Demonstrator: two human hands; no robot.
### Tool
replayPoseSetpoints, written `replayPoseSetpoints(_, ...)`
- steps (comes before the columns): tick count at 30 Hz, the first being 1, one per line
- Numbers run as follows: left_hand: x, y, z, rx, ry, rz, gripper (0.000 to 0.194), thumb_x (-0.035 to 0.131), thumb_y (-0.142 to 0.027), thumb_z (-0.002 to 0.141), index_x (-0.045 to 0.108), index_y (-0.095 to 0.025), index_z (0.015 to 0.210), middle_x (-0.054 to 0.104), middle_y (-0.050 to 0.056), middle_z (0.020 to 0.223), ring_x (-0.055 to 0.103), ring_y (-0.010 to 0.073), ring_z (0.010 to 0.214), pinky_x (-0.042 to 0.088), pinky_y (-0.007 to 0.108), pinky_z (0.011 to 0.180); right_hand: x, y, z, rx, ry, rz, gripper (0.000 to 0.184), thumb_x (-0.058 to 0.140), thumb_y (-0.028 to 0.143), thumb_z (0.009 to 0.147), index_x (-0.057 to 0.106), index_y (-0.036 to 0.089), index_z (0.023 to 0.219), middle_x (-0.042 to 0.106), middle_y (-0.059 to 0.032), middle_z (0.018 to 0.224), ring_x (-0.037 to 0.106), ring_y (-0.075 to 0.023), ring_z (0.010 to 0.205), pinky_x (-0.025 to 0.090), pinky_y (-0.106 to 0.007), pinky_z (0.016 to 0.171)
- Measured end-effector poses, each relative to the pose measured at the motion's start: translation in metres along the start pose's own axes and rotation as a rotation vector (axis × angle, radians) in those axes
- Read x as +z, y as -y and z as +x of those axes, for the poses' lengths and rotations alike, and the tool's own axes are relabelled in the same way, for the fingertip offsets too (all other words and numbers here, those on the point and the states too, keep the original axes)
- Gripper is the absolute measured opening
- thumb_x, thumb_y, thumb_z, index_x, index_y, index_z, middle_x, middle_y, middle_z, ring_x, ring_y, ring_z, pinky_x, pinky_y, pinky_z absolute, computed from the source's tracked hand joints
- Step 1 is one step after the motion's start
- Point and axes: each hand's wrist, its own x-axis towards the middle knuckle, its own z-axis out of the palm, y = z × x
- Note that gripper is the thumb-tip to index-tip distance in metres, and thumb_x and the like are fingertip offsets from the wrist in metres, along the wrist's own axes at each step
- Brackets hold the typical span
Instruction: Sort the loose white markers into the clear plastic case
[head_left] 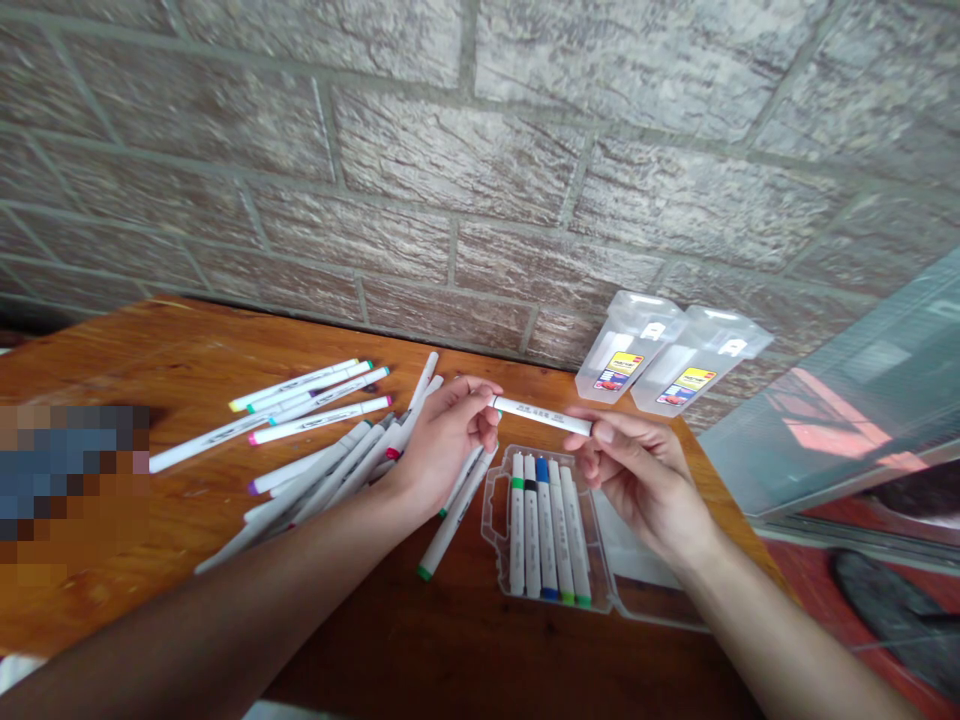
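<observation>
Two bare hands share one pen (546, 415), which lies nearly level across the middle of the frame, tilting slightly down to the right. The left hand (450, 425), at the centre, pinches the pen's left end between thumb and fingers; the right hand (651, 475), right of centre, grips its right end in the same manner. Below the pen, in the lower centre-right of the frame, a clear case (495, 535) lies open on the table (120, 350), with five pens (549, 530) standing side by side in its left half; green, black and blue bands or caps show on the first three, counted from the left. The right hand is above the case's right side and partly hides it. Loose pens (322, 412) are spread over the left and centre of the frame, some fanned apart, others heaped close together behind the left forearm, with coloured ends in yellow, green, pink and purple. One green-ended pen (457, 515) slants just left of the case. Two clear boxes (671, 365) with yellow and blue labels stand side by side at upper right, near the brick wall (450, 160). A pixelated patch covers part of the left edge.
</observation>
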Motion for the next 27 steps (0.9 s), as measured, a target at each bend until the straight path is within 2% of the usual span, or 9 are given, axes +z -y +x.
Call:
replayPoseSetpoints(13,0.0019,0.0,-0.001,0.019,-0.007,0.008,0.013,0.071,-0.026,0.085,0.066,-0.014,0.088,0.057,-0.003,0.065,0.051,0.0086,0.052,0.043,0.022,0.052,0.0003,-0.0004,0.0009,0.039,0.056,0.094,0.023,0.077,0.027,0.089,0.083,0.018,0.109,0.081,-0.0088,0.09,0.066,-0.0102,0.062,0.055,-0.019,0.054)
replayPoseSetpoints(23,0.0023,-0.0001,0.001,0.048,-0.064,0.086,0.023,0.072,-0.031,0.081,0.06,-0.016,0.094,0.064,-0.002,0.07,0.052,0.0088,0.048,0.041,0.023,0.051,-0.0001,0.0016,0.0011,0.075,0.094,0.106,0.027,0.075,0.02,0.086,0.082,0.019,0.111,0.083,-0.011,0.094,0.071,-0.0138,0.066,0.058,-0.022,0.057)
replayPoseSetpoints(27,0.0038,0.0001,-0.0003,0.12,-0.061,0.178,0.025,0.07,-0.033,0.085,0.057,-0.018,0.101,0.062,-0.004,0.072,0.052,0.0083,0.049,0.041,0.023,0.052,-0.0014,-0.0016,0.0024,0.071,0.075,0.025,0.021,0.077,0.029,0.087,0.084,0.018,0.104,0.082,-0.0107,0.087,0.069,-0.0134,0.06,0.056,-0.022,0.052)
